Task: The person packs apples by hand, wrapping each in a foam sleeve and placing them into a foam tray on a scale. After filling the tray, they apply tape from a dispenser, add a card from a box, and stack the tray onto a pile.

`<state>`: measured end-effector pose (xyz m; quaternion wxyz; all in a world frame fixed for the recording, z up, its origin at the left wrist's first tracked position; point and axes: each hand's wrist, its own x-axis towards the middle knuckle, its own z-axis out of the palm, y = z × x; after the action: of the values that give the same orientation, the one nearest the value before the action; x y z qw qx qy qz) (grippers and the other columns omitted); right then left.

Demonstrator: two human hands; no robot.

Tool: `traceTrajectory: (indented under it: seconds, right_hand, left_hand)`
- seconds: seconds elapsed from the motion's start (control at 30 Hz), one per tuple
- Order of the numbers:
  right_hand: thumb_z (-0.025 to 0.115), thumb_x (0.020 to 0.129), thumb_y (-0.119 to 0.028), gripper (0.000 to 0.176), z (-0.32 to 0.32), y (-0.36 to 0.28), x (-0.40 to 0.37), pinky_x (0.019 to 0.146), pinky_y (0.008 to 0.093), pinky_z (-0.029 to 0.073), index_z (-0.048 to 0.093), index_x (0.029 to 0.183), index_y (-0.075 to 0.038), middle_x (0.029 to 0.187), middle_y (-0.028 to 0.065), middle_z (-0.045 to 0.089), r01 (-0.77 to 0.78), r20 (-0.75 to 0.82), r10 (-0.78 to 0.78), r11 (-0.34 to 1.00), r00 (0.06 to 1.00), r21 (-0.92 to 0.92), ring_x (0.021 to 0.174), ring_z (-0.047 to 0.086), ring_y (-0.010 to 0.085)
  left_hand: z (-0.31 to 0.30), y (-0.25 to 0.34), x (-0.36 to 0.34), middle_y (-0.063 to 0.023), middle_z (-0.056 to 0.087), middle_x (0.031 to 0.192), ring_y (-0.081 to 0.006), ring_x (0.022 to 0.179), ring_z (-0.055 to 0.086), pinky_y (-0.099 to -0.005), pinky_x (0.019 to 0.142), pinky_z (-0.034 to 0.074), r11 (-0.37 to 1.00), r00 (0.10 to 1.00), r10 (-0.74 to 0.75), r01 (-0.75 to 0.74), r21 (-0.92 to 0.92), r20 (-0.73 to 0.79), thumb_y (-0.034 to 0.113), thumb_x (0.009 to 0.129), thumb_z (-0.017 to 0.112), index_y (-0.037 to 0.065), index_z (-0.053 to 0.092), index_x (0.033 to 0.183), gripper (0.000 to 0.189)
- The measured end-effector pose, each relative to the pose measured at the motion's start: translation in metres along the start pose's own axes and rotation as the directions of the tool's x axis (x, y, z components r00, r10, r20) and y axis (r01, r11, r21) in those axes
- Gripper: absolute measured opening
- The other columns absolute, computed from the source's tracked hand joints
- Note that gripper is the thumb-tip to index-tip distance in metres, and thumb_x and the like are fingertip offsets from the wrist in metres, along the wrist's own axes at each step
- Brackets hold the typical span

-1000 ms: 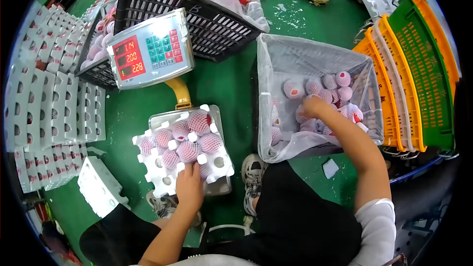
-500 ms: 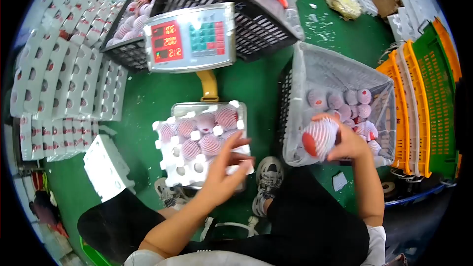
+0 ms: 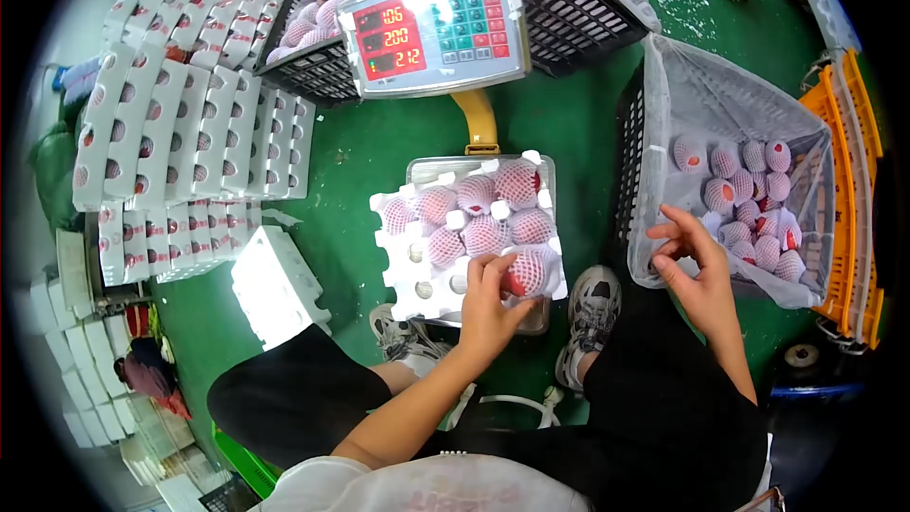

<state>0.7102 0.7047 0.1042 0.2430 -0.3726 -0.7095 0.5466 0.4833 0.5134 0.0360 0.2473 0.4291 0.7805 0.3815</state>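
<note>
Left hand [image 3: 485,311]: fingers and thumb curved around the near left side of a netted fruit [image 3: 528,272], which sits at the near right corner of the white foam tray [image 3: 403,296]. Right hand [image 3: 700,273]: empty, fingers spread, above the near left edge of the lined crate [image 3: 725,90]. Beyond the tray: lit scale display [image 3: 434,28].

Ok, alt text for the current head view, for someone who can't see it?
A person's left hand holds a net-wrapped fruit at a foam tray of similar fruit on a digital scale; the open right hand hovers by a lined black crate holding more.
</note>
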Motion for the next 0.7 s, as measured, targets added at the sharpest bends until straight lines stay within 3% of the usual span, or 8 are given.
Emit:
traceTrajectory:
  seconds: [0.13,0.37,0.5,0.53,0.63,0.7]
  right_hand:
    - [0.069,0.084,0.0,0.041,0.0,0.001,-0.006,0.08,0.0298,0.05,0.064,0.125,-0.002,0.108,0.0092,0.07,0.058,0.011,-0.057,0.99,0.998,-0.126,0.086,0.063,0.0161]
    - [0.069,0.086,0.0,0.038,-0.04,0.004,-0.001,0.079,0.0287,0.05,0.065,0.124,-0.002,0.108,0.008,0.071,0.035,-0.106,-0.059,0.976,0.993,-0.213,0.086,0.064,0.0147]
    - [0.066,0.09,-0.002,0.035,-0.068,0.012,0.014,0.079,0.0273,0.05,0.065,0.124,-0.002,0.108,0.0067,0.071,-0.035,-0.223,0.0,0.987,0.975,-0.154,0.088,0.062,0.0116]
    - [0.066,0.09,-0.002,0.034,-0.072,0.011,0.018,0.079,0.0272,0.05,0.065,0.125,-0.002,0.108,0.0068,0.071,-0.037,-0.239,0.0,0.988,0.971,-0.151,0.088,0.062,0.0119]
    - [0.066,0.089,-0.001,0.035,-0.068,0.014,0.025,0.082,0.0277,0.051,0.065,0.124,-0.002,0.109,0.0075,0.07,-0.017,-0.219,-0.019,0.987,0.976,-0.16,0.09,0.064,0.0139]
    - [0.067,0.088,-0.001,0.035,-0.066,0.016,0.024,0.082,0.0281,0.051,0.065,0.124,-0.002,0.111,0.0076,0.07,0.0,-0.155,-0.037,0.972,0.987,-0.235,0.092,0.065,0.0148]
  left_hand:
    - [0.014,-0.013,0.001,-0.0164,0.051,0.125,-0.0327,0.097,0.063,-0.0363,0.078,0.055,0.957,0.97,0.162,-0.199,0.211,0.182,0.002,0.069,0.082,0.013,0.058,0.134,0.071]
    - [0.014,0.009,0.001,-0.0165,0.053,0.128,-0.0348,0.097,0.065,-0.04,0.074,0.056,0.894,0.96,0.195,-0.258,0.366,0.199,0.01,0.075,0.08,0.008,0.056,0.135,0.064]
    - [0.029,-0.008,-0.002,-0.0158,0.055,0.128,-0.0337,0.095,0.067,-0.0409,0.068,0.056,0.88,0.97,0.187,-0.235,0.412,0.155,0.017,0.073,0.083,0.003,0.054,0.124,0.06]
    - [0.032,-0.016,-0.008,-0.0181,0.054,0.13,-0.0374,0.1,0.065,-0.0428,0.075,0.055,0.901,0.975,0.163,-0.208,0.38,0.148,0.019,0.073,0.083,0.002,0.053,0.122,0.061]
    - [0.032,-0.027,-0.014,-0.0211,0.054,0.129,-0.0414,0.105,0.062,-0.0444,0.084,0.053,0.872,0.946,0.31,-0.322,0.368,0.092,0.018,0.073,0.082,0.0,0.052,0.124,0.062]
    - [0.026,-0.008,-0.011,-0.0238,0.056,0.124,-0.0427,0.107,0.059,-0.0451,0.09,0.05,0.888,0.966,0.245,-0.258,0.381,0.084,0.015,0.076,0.081,-0.001,0.052,0.125,0.059]
